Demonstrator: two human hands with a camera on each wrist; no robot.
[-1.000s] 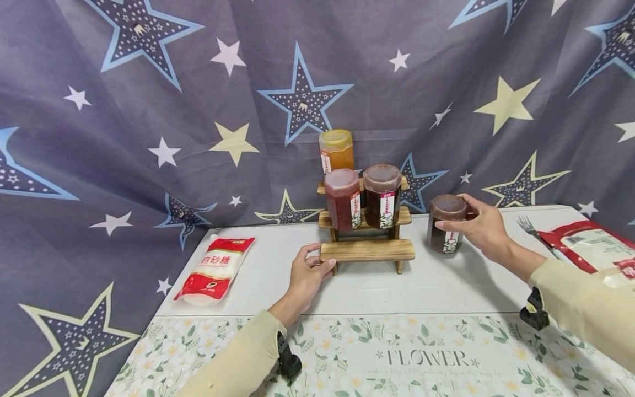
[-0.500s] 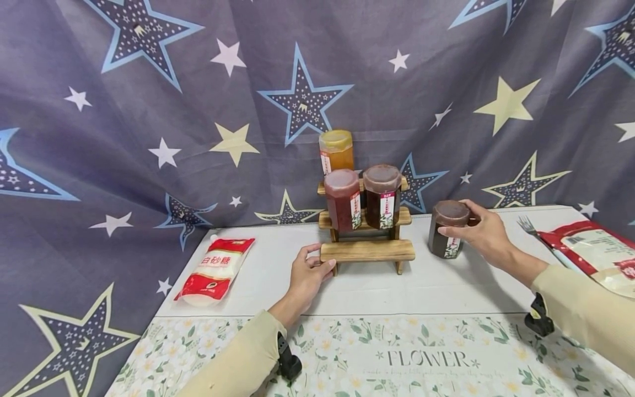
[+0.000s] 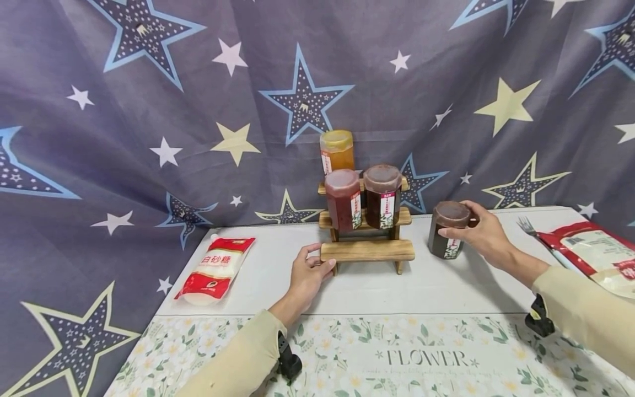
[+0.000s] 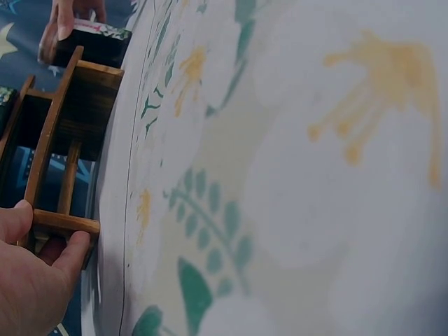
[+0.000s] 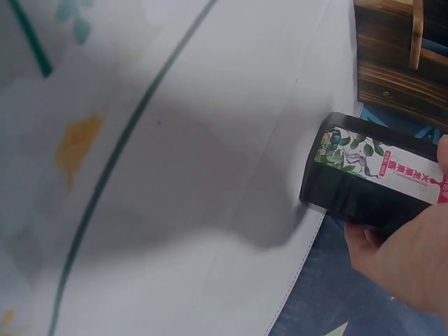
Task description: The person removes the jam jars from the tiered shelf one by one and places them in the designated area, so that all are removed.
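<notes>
My left hand (image 3: 308, 275) grips the left end of the lowest step of a three-tier wooden rack (image 3: 367, 251); in the left wrist view its thumb and fingers (image 4: 70, 259) pinch the rack's end. To the right of the rack, my right hand (image 3: 483, 234) holds a dark lidded jar (image 3: 445, 242) upright, thumb on the near side and fingers behind. Its printed label (image 5: 378, 164) shows in the right wrist view. Whether the jar's base touches the table is unclear. A red jar (image 3: 342, 207) and another dark jar (image 3: 381, 201) stand on the middle step, an orange-yellow jar (image 3: 337, 151) on the top one.
A red and white sugar bag (image 3: 215, 270) lies at the left of the table (image 3: 278, 242). At the right lie a fork (image 3: 528, 227) and a larger red and white bag (image 3: 595, 248). A star-patterned curtain (image 3: 198, 110) hangs close behind the rack.
My right hand has moved the dark jar slightly toward me and to the right, then stayed still over the last half second. My left hand and the rack have not moved.
</notes>
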